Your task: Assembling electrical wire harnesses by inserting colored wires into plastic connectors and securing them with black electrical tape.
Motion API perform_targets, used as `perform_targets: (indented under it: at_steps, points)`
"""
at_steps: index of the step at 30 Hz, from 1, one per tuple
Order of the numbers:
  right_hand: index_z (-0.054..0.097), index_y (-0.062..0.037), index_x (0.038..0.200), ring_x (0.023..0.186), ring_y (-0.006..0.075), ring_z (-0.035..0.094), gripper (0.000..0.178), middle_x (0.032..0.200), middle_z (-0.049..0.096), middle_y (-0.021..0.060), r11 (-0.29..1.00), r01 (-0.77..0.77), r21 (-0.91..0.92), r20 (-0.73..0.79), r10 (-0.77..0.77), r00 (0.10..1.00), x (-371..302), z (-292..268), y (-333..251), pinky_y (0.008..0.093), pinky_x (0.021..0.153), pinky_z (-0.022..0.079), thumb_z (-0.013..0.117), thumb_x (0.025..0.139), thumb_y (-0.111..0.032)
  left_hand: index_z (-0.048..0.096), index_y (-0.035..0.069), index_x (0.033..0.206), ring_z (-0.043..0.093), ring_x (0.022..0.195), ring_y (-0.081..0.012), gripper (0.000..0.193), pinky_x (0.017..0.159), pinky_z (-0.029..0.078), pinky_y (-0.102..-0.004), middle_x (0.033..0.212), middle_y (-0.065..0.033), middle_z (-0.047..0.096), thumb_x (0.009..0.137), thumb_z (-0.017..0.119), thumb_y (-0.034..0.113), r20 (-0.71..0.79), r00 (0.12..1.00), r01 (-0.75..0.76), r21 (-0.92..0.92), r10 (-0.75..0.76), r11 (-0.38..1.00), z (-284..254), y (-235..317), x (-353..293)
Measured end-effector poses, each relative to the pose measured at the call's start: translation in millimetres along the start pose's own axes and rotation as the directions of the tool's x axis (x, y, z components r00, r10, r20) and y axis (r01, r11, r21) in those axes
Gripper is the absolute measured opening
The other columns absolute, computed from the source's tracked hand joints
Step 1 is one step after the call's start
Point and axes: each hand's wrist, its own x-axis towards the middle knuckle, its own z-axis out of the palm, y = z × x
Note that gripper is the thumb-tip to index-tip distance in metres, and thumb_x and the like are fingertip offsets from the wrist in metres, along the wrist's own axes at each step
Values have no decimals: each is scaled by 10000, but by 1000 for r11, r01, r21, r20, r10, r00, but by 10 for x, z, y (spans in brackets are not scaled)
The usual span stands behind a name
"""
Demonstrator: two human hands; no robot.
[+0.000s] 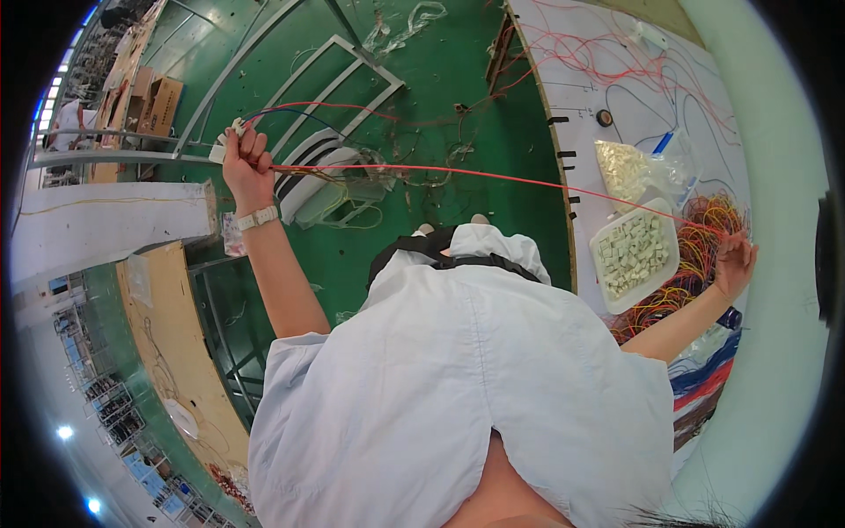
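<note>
A long red wire (493, 177) stretches nearly straight between my two hands, over the floor and the right-hand table. My left hand (249, 163) is raised at the far left, its fingers closed round white plastic connectors (236, 128) with red and dark blue wires trailing from them. At the far right, my right hand (735, 264) pinches the red wire near its other end. Beside that hand lies a tangled heap of red, yellow and dark wires (715, 213). Just left of the heap stands a white tray (647, 297) full of small pale connectors.
A clear bag of cream-coloured pieces (623, 172) and a black tape roll (604, 118) lie on the white table (563, 79). Metal framing (290, 84) stands at the upper left above the green floor. Blue and red wire bundles (709, 378) lie below my right forearm.
</note>
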Motion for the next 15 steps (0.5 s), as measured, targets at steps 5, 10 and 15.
perform_targets:
  at_steps: [5, 10, 15]
  points:
    - [390, -77, 632, 598, 153, 517, 344, 677, 511, 43, 865, 356, 353, -88, -348, 933, 284, -246, 157, 292, 629, 489, 495, 952, -148, 492, 124, 816, 207, 501, -42, 229, 386, 116, -214, 600, 72, 243, 981, 474, 281, 106, 988, 98, 129, -112, 987, 372, -148, -118]
    - [563, -51, 991, 532, -5, 336, 205, 690, 431, -79, 758, -185, -626, -200, 74, 977, 723, 1950, 2061, 153, 419, 209, 593, 901, -233, 553, 92, 931, 225, 513, -31, 233, 401, 116, -220, 600, 78, 250, 974, 496, 313, 284, 909, 246, 221, -303, 944, 1137, -424, -603]
    - [620, 1, 988, 578, 0, 420, 107, 676, 484, -62, 615, 177, -768, 388, 227, 893, 770, 3028, 3151, 168, 492, 310, 582, 898, -41, 520, 79, 1004, 209, 502, -42, 212, 414, 101, -222, 592, 77, 217, 989, 447, 277, 499, 698, 515, 149, -514, 844, 1618, -559, -1086]
